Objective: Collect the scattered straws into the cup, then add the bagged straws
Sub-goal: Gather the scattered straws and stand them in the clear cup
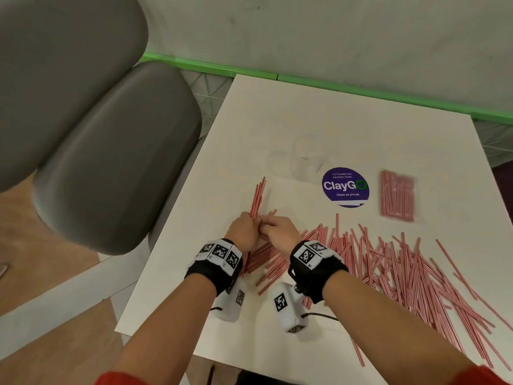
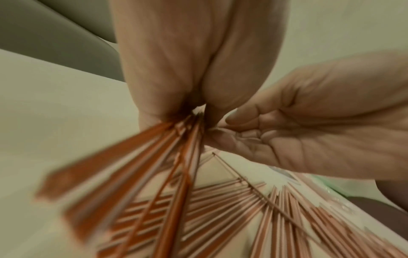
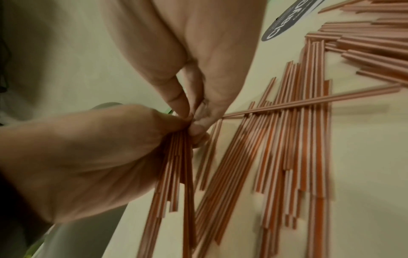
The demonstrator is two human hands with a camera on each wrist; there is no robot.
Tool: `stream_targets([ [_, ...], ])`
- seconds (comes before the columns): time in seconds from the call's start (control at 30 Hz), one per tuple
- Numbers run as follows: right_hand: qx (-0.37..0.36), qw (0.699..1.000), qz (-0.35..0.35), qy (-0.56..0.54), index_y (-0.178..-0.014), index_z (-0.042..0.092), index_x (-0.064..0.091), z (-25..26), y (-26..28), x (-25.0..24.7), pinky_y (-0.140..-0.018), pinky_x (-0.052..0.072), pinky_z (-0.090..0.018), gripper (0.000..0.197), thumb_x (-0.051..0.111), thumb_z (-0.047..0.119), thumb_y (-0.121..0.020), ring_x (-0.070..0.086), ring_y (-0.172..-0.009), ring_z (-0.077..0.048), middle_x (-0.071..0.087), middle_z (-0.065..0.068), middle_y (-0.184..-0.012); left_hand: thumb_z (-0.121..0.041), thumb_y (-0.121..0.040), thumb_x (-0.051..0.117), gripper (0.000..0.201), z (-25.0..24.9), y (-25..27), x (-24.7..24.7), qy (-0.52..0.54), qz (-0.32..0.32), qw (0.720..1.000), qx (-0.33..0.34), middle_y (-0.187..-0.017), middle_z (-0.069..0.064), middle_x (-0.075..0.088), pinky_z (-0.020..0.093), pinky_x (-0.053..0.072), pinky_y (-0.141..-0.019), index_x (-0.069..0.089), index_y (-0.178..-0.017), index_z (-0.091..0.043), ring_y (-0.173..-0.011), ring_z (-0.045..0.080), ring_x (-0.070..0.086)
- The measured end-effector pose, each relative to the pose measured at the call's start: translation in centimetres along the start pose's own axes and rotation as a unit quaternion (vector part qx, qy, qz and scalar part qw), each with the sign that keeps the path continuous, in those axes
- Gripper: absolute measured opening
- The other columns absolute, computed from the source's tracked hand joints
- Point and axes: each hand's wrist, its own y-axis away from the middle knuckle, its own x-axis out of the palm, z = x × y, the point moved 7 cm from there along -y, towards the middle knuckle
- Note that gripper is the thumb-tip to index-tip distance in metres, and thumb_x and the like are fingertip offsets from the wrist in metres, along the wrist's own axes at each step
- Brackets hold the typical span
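Observation:
Red-and-white striped straws [image 1: 402, 273] lie scattered over the white table [image 1: 277, 120], mostly right of my hands. My left hand [image 1: 254, 218] grips a bundle of straws [image 1: 258, 197] that pokes out above the fist; the same bundle [image 2: 154, 165] fans out below the palm. My right hand [image 1: 263, 221] meets the left, and its thumb and fingers [image 3: 176, 97] pinch the end of a single straw [image 3: 309, 103] beside the held bundle [image 3: 178, 165]. The bagged straws [image 1: 398, 198] lie flat at the far right. A faint see-through outline [image 1: 301, 159], possibly the cup, stands behind the sticker.
A round purple ClayGo sticker [image 1: 345, 187] is stuck on the table between my hands and the bag. Grey seat cushions [image 1: 111, 162] stand close at the table's left edge. A green rail [image 1: 333, 86] runs along the wall behind.

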Motion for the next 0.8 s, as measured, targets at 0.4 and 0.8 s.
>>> stream_targets([
  [0.4,-0.053,0.988,-0.06,-0.131,-0.115,0.008,0.061,2.0,0.9,-2.5,-0.097,0.05,-0.036,0.029,0.056,0.001,-0.087,0.065,-0.101,-0.028,0.06,-0.004,-0.101,-0.02,-0.101,0.032,0.019,0.1,0.3,-4.1,0.463,-0.094,0.881,0.006,-0.069,0.003,0.044,0.028,0.043,-0.055,0.04,-0.089,-0.009,-0.055,0.016,0.046],
  [0.8,0.135,0.909,0.079,-0.387,-0.096,0.002,0.054,0.6,2.8,0.7,-0.059,0.06,-0.027,0.037,0.034,0.032,-0.1,0.064,-0.07,-0.026,0.061,-0.016,-0.084,-0.008,-0.098,0.04,0.012,-2.3,2.4,-3.9,0.648,-0.055,0.757,0.063,-0.068,0.0,0.05,0.029,0.05,-0.061,0.04,-0.096,-0.02,-0.052,0.011,0.051],
])
